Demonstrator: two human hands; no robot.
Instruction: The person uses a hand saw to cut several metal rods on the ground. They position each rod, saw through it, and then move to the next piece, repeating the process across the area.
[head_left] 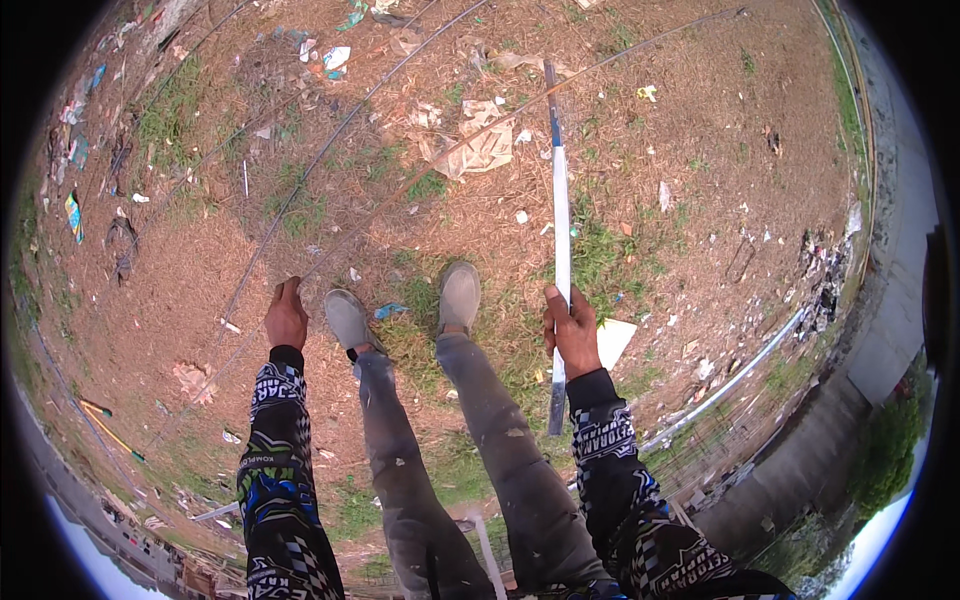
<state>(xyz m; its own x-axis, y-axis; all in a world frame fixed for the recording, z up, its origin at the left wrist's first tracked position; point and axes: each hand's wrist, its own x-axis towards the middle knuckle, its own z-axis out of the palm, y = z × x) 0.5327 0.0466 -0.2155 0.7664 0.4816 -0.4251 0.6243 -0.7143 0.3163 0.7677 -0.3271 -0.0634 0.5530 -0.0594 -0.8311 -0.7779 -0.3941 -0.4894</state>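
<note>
My right hand point(572, 332) is closed around a long straight pole point(561, 210), white along its middle and dark at both ends. The pole points away from me, and its near end shows just below the hand. On the left, my left hand point(287, 318) has its fingers pinched together on a long thin brown rod point(440, 160). From there the rod slants to the far right, where it crosses the pole's dark far end. Whether the two touch cannot be told. My feet in grey shoes point(460, 295) stand between the hands.
Dry grassy ground point(380, 230) is scattered with litter, including a crumpled beige sheet point(485, 140) and a blue scrap point(390, 311). A dark cable point(318, 157) runs along the left. A pale card point(615, 342) lies beside my right hand. A concrete wall point(785, 445) borders the right.
</note>
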